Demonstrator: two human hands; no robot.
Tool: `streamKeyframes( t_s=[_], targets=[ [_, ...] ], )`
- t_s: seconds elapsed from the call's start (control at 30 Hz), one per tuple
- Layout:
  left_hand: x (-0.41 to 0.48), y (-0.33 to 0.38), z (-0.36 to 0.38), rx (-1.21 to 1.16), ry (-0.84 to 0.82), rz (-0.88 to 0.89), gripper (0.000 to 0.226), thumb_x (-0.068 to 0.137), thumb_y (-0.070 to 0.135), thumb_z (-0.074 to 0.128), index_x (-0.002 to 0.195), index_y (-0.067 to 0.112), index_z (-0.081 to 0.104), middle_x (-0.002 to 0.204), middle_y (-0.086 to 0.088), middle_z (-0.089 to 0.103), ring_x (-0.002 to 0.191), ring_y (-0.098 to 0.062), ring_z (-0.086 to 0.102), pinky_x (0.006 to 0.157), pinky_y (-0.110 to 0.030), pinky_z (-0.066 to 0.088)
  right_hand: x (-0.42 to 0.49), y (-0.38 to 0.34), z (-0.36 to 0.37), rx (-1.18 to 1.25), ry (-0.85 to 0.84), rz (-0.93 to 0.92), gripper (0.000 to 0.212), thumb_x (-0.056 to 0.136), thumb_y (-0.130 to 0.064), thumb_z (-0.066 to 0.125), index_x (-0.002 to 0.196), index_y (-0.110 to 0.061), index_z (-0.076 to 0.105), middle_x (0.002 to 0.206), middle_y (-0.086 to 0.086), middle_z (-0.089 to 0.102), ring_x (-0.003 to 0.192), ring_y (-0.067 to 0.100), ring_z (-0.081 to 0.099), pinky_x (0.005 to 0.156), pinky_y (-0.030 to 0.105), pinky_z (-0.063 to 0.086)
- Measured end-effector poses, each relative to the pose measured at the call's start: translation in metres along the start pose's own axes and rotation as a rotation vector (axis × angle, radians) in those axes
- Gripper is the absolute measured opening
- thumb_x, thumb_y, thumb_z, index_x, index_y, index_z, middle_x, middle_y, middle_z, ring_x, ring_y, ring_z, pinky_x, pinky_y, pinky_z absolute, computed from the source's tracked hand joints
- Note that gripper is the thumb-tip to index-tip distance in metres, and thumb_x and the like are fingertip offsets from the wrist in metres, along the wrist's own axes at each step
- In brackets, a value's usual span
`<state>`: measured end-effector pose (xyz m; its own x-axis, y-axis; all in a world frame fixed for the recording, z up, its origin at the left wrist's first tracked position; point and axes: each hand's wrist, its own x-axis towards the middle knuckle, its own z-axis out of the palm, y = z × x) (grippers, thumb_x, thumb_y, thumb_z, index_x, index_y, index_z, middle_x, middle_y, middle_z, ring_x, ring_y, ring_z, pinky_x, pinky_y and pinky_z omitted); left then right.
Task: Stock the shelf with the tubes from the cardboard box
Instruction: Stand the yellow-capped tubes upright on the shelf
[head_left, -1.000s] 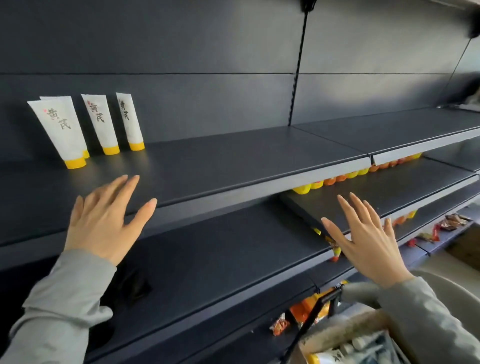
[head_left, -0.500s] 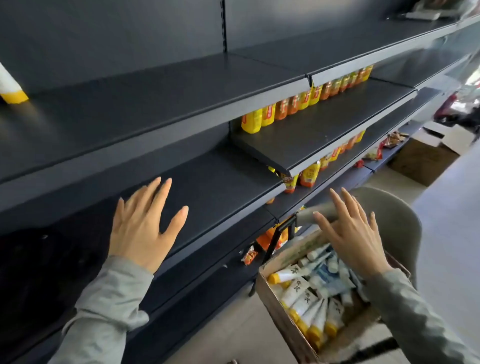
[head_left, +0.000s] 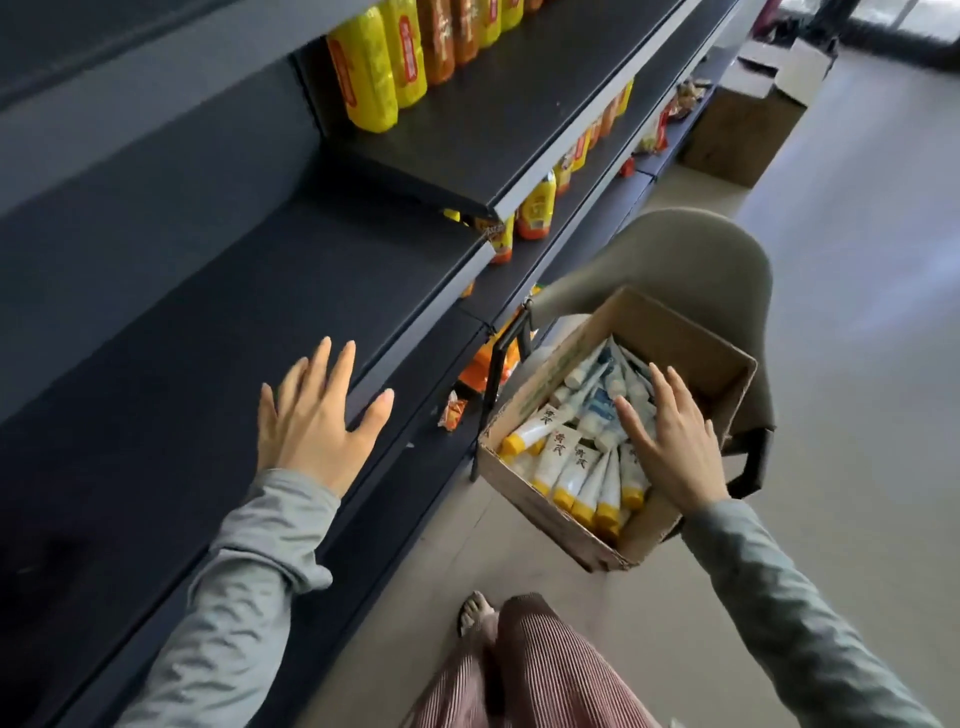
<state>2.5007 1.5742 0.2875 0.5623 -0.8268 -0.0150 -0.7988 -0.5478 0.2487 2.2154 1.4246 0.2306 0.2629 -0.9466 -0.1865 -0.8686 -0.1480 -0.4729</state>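
An open cardboard box (head_left: 524, 493) rests on a grey chair (head_left: 691, 254) beside the dark shelving (head_left: 260, 312). Several white tubes with yellow caps (head_left: 571, 467) lie packed in its near end, with blue-and-white tubes (head_left: 597, 395) behind them. My right hand (head_left: 670, 441) hovers flat over the tubes in the box, fingers spread, gripping nothing. Out in front of the dark shelf's edge, my left hand (head_left: 317, 421) is held open and holds nothing. The tubes standing on the upper shelf are out of view.
Yellow and orange bottles (head_left: 395, 57) line the upper right shelf, with more bottles (head_left: 535, 208) one level below. Snack packets (head_left: 452, 410) lie on the lowest shelf. A second cardboard box (head_left: 737, 130) stands on the floor farther down the aisle. My foot (head_left: 475, 613) shows below.
My view has swung down and right from the upper shelf to the box. My right hand has come down over the tubes in the box; my left hand stays open by the shelf.
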Motion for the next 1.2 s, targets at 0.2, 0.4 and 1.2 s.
streamKeyframes(
  t_s=[0.2, 0.4, 1.2],
  targets=[
    [0.013, 0.006, 0.035, 0.024, -0.106, 0.038, 0.066, 0.089, 0.052, 0.040, 0.146, 0.023, 0.024, 0.156, 0.001, 0.019, 0.141, -0.023, 0.020, 0.115, -0.048, 0.009, 0.003, 0.032, 0.037, 0.053, -0.031, 0.164, 0.071, 0.093, -0.057, 0.038, 0.151, -0.022, 0.017, 0.159, 0.006, 0.015, 0.144, 0.027, 0.021, 0.114, 0.051, 0.024],
    [0.039, 0.016, 0.086, 0.043, -0.230, 0.069, 0.076, 0.082, 0.065, 0.024, 0.147, 0.027, 0.018, 0.156, 0.004, 0.015, 0.142, -0.019, 0.015, 0.116, -0.046, 0.006, 0.028, 0.051, 0.088, 0.107, -0.072, 0.225, 0.073, 0.091, -0.057, 0.042, 0.150, -0.019, 0.020, 0.157, 0.005, 0.019, 0.142, 0.025, 0.025, 0.113, 0.045, 0.028],
    [0.082, 0.027, 0.188, -0.287, -0.473, 0.094, 0.073, 0.075, 0.060, 0.029, 0.143, 0.033, 0.027, 0.149, 0.014, 0.030, 0.135, -0.008, 0.027, 0.105, -0.029, 0.026, 0.148, 0.025, 0.291, 1.035, -0.178, 0.937, 0.071, 0.083, -0.016, 0.068, 0.140, -0.010, 0.027, 0.139, 0.014, 0.042, 0.120, 0.034, 0.050, 0.089, 0.046, 0.052]
  ],
)
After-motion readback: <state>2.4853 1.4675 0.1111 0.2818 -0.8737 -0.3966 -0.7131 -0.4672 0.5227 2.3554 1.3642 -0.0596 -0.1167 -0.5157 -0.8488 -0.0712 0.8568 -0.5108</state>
